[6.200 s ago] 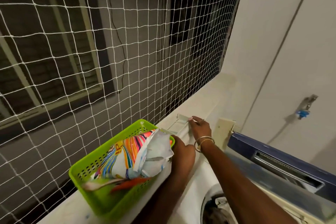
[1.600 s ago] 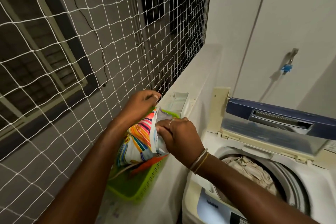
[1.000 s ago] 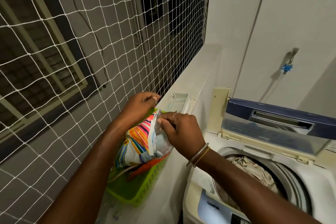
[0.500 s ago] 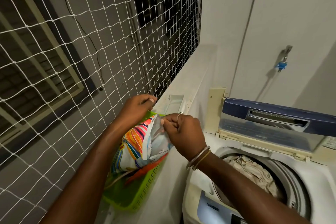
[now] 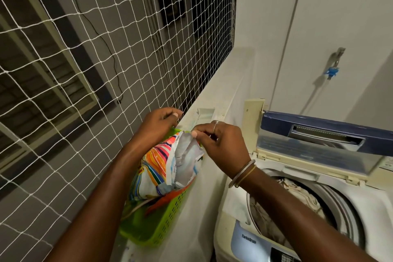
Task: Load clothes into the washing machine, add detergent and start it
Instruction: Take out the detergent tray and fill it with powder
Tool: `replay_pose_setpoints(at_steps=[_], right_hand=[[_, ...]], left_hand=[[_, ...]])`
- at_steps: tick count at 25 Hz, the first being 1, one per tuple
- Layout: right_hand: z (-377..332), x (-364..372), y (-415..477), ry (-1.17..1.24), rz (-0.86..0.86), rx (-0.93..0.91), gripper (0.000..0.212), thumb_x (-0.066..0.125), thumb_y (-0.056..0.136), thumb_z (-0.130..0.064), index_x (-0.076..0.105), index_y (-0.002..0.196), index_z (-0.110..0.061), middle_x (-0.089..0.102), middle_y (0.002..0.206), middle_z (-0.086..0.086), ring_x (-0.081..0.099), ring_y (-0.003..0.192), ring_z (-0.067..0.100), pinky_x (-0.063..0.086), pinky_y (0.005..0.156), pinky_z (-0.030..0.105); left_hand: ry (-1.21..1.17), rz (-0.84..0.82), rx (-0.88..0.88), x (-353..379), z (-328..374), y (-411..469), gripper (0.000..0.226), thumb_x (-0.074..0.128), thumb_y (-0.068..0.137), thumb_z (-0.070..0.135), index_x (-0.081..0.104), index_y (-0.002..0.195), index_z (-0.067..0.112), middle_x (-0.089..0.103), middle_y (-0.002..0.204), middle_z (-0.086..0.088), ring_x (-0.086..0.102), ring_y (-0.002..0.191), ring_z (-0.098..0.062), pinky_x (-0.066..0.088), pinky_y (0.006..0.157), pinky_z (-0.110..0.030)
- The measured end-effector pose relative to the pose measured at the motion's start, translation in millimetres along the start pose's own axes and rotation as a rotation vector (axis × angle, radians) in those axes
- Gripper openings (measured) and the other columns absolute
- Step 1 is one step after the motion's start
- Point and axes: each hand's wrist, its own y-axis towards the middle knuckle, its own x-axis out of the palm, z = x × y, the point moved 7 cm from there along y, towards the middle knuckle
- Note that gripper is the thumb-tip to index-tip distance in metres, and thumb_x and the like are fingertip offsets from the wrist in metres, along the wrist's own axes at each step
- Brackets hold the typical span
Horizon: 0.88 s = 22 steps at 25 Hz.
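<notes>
A striped, colourful detergent bag [image 5: 157, 168] stands in a green plastic basket [image 5: 161, 227] on the white ledge. My right hand [image 5: 221, 144] pinches the bag's silvery top edge. My left hand [image 5: 159, 123] is curled at the bag's far side, by the net; what its fingertips hold is hidden. To the right, the top-loading washing machine [image 5: 251, 240] has its blue lid [image 5: 319, 134] raised. Pale clothes [image 5: 302, 195] lie in the drum.
A white safety net [image 5: 106, 70] closes off the left side above the ledge [image 5: 214, 100]. A small white tray [image 5: 204, 112] lies on the ledge beyond the basket. A tap with a blue fitting [image 5: 331, 70] is on the wall behind the machine.
Both hands have stayed at the bag's top. My right hand shifted slightly along the bag's edge, and the opening looks a little wider.
</notes>
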Motion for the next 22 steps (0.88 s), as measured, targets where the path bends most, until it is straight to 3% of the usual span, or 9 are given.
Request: replay_pose_setpoints(at_steps=[3,7,10,15,22], right_hand=[[-13,16,1,-0.050,-0.182,-0.085,0.018,0.063,0.095,-0.026,0.079,0.097,-0.018,0.077,0.090,-0.001,0.067,0.077,0.011,0.053,0.074,0.028],[-21,43,-2,-0.263,-0.364,-0.223,0.023,0.058,0.096,-0.029,0.075,0.098,-0.014,0.075,0.091,0.007,0.066,0.078,0.023,0.054,0.074,0.036],[-25,52,-8,-0.308,-0.355,-0.302,0.023,0.055,0.097,-0.026,0.072,0.105,-0.012,0.075,0.097,0.010,0.067,0.084,0.027,0.055,0.079,0.036],[-29,59,-15,-0.311,-0.455,-0.319,0.022,0.052,0.098,-0.022,0.071,0.098,-0.010,0.073,0.094,0.011,0.065,0.081,0.030,0.054,0.078,0.041],[-30,53,-13,-0.274,-0.383,-0.285,0.023,0.052,0.097,-0.020,0.072,0.103,-0.010,0.075,0.099,0.010,0.068,0.084,0.028,0.055,0.080,0.038]], left_hand=[[-0.009,0.000,0.005,0,-2,1,0.024,0.051,0.100,0.024,0.072,0.109,0.027,0.073,0.097,0.006,0.070,0.090,-0.015,0.056,0.082,-0.034],[-0.013,0.000,-0.006,-3,-8,3,0.023,0.052,0.099,0.028,0.072,0.108,0.032,0.074,0.098,0.007,0.071,0.089,-0.014,0.058,0.087,-0.042],[-0.022,0.013,-0.016,-4,-8,3,0.022,0.052,0.100,0.027,0.072,0.109,0.031,0.073,0.100,0.007,0.070,0.091,-0.013,0.058,0.088,-0.042],[-0.003,0.028,-0.011,-6,-7,2,0.023,0.051,0.100,0.026,0.072,0.109,0.031,0.073,0.104,0.008,0.070,0.092,-0.012,0.056,0.091,-0.042],[-0.012,0.019,0.003,-3,-7,0,0.023,0.052,0.099,0.026,0.073,0.107,0.032,0.074,0.100,0.004,0.070,0.091,-0.016,0.057,0.090,-0.045]])
